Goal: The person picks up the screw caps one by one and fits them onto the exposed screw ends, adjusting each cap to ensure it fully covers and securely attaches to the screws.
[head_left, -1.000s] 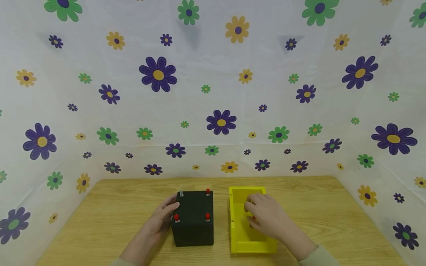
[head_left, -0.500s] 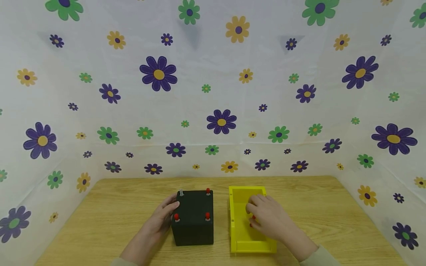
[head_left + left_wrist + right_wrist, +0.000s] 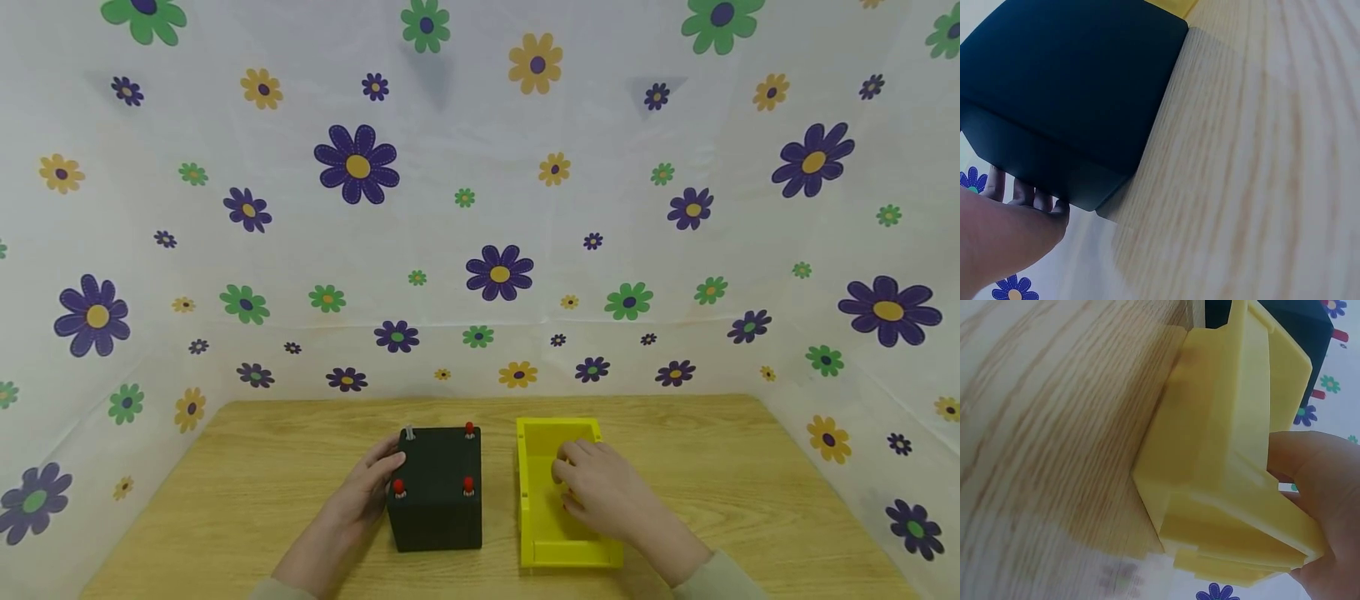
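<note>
A black box [image 3: 438, 467] stands on the table with metal posts at its top corners. Red caps [image 3: 468, 484] cover three of them; the back-left post [image 3: 409, 432] is bare metal. My left hand [image 3: 363, 487] holds the box's left side, thumb at the top edge; in the left wrist view its fingertips [image 3: 1041, 199] touch the box's side. Inside the yellow bin [image 3: 566, 553], my right hand [image 3: 603, 492] has curled fingers and thumb at a small red cap [image 3: 565, 506], mostly hidden by the hand. The bin wall hides the fingertips in the right wrist view.
The box and bin stand side by side on a wood-grain table [image 3: 262, 475], a narrow gap between them. A white flowered cloth [image 3: 442, 233] rises behind and along both sides. Bare tabletop shows left of the box and right of the bin.
My right hand shifts slightly within the bin, and less red shows between its fingers than half a second ago. My left hand and the box stay put.
</note>
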`<move>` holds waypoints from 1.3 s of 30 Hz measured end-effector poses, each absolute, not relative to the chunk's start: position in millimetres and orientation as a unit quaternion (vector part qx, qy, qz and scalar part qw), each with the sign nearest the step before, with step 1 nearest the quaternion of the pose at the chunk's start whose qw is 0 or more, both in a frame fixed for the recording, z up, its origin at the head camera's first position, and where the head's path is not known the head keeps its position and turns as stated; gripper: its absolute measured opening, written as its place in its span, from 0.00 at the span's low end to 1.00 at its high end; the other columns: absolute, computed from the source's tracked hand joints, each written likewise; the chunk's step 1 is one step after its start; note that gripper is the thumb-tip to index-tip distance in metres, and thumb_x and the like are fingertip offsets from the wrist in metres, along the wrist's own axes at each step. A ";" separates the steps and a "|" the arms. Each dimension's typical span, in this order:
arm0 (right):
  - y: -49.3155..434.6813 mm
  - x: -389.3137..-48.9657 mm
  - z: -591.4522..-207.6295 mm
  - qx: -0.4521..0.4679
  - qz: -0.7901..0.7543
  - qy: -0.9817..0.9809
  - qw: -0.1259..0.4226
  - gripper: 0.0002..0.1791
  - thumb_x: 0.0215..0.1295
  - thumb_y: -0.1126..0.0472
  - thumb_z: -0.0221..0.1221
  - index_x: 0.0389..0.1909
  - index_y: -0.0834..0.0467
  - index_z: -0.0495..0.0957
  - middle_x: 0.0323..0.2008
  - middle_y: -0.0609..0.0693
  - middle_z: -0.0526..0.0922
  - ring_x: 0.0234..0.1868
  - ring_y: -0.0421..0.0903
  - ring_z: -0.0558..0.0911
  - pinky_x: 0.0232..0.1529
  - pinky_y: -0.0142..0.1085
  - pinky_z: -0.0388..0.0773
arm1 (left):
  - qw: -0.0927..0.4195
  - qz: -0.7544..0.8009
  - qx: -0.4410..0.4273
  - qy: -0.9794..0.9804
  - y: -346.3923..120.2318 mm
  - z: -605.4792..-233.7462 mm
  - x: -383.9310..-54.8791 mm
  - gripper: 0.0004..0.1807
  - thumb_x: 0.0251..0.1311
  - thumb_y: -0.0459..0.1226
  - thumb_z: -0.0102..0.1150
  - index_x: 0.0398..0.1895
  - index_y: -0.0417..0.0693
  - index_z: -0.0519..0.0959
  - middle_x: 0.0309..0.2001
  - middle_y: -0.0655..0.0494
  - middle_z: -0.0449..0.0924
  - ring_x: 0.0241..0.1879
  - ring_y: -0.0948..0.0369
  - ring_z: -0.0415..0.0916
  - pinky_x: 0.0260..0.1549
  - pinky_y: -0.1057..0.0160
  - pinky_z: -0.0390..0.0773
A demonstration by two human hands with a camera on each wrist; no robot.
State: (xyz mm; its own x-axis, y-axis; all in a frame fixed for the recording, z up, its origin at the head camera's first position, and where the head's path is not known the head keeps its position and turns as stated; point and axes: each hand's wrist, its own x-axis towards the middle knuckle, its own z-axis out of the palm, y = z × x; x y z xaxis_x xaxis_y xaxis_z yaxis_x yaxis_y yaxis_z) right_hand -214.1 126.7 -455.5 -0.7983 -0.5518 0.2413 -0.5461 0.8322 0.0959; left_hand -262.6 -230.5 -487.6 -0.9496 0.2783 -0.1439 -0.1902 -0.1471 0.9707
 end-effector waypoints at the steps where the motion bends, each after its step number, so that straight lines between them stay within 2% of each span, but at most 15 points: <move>1: 126.4 -214.3 -455.5 0.288 -0.012 -0.949 0.126 0.10 0.64 0.55 0.73 0.41 0.51 0.83 0.46 0.47 0.83 0.45 0.45 0.78 0.51 0.43 0.82 | 0.154 0.757 0.035 0.634 -230.4 -487.3 -262.7 0.35 0.75 0.36 0.50 0.82 0.38 0.55 0.53 0.73 0.78 0.53 0.73 0.78 0.57 0.71 0.73; 9: 121.1 -214.6 -452.2 0.277 -0.025 -0.956 0.088 0.09 0.63 0.58 0.73 0.42 0.51 0.84 0.46 0.47 0.82 0.45 0.45 0.77 0.52 0.43 0.81 | 0.161 0.753 0.039 0.636 -231.1 -488.5 -264.3 0.34 0.76 0.36 0.50 0.82 0.40 0.57 0.53 0.73 0.78 0.53 0.73 0.78 0.58 0.70 0.73; 16: 118.3 -214.9 -451.6 0.272 -0.040 -0.958 0.079 0.11 0.64 0.57 0.73 0.44 0.51 0.84 0.49 0.49 0.83 0.47 0.47 0.78 0.55 0.45 0.81 | 0.163 0.758 0.046 0.630 -232.6 -491.2 -265.4 0.33 0.76 0.37 0.50 0.81 0.41 0.57 0.53 0.74 0.79 0.54 0.73 0.78 0.58 0.70 0.74; 21: 116.7 -214.7 -452.7 0.272 -0.060 -0.956 0.086 0.12 0.64 0.56 0.73 0.47 0.53 0.86 0.50 0.51 0.84 0.49 0.48 0.80 0.56 0.46 0.82 | 0.162 0.755 0.046 0.633 -232.2 -490.8 -265.2 0.33 0.76 0.37 0.50 0.81 0.42 0.57 0.53 0.74 0.79 0.54 0.73 0.78 0.58 0.70 0.73; 32: 115.6 -211.2 -453.1 0.289 -0.090 -0.946 0.115 0.07 0.66 0.57 0.72 0.40 0.53 0.86 0.46 0.50 0.84 0.45 0.47 0.80 0.50 0.43 0.83 | 0.162 0.752 0.036 0.638 -230.9 -490.4 -265.1 0.34 0.76 0.37 0.49 0.82 0.40 0.56 0.54 0.72 0.77 0.54 0.73 0.78 0.58 0.70 0.73; 39: 114.6 -212.6 -457.1 0.287 -0.095 -0.946 0.121 0.05 0.66 0.58 0.71 0.40 0.52 0.86 0.45 0.49 0.84 0.44 0.47 0.79 0.49 0.42 0.82 | 0.158 0.755 0.030 0.636 -230.0 -491.0 -265.1 0.34 0.76 0.37 0.50 0.82 0.40 0.56 0.55 0.72 0.78 0.54 0.73 0.78 0.57 0.70 0.74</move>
